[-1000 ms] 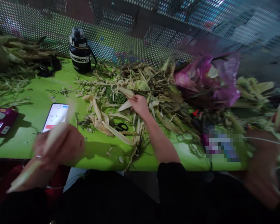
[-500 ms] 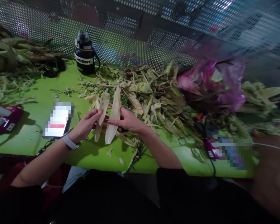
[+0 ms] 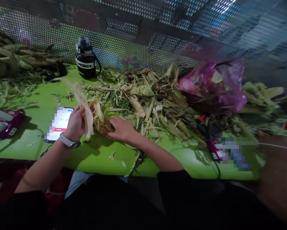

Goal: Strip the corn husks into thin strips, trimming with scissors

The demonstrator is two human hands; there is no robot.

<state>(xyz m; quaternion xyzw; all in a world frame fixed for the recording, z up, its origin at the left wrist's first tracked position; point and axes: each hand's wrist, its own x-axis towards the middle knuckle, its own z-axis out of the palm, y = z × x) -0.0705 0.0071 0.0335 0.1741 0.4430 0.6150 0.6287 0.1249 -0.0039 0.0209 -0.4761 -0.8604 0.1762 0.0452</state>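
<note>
My left hand [image 3: 76, 124], with a watch on its wrist, is closed on long pale corn husks [image 3: 81, 99] that stand up and hang past its fingers. Just right of it, my right hand [image 3: 121, 128] reaches down with bent fingers onto a brownish bundle of husk [image 3: 104, 126] on the green table [image 3: 95, 156]. Its fingertips touch the bundle, but whether they grip it is hidden. Behind both hands spreads a heap of dry husks and shreds [image 3: 143, 91].
A lit phone [image 3: 62, 119] lies left of my left hand, near a purple power strip [image 3: 8, 123]. A black bottle [image 3: 85, 60] stands behind. Further right are a pink plastic bag [image 3: 212, 84], another power strip [image 3: 215, 151] and another person's arm [image 3: 277, 172].
My left hand has moved left, carrying the pale husks. My right hand has left the wide husk it held upright and gone down to the brownish bundle.
</note>
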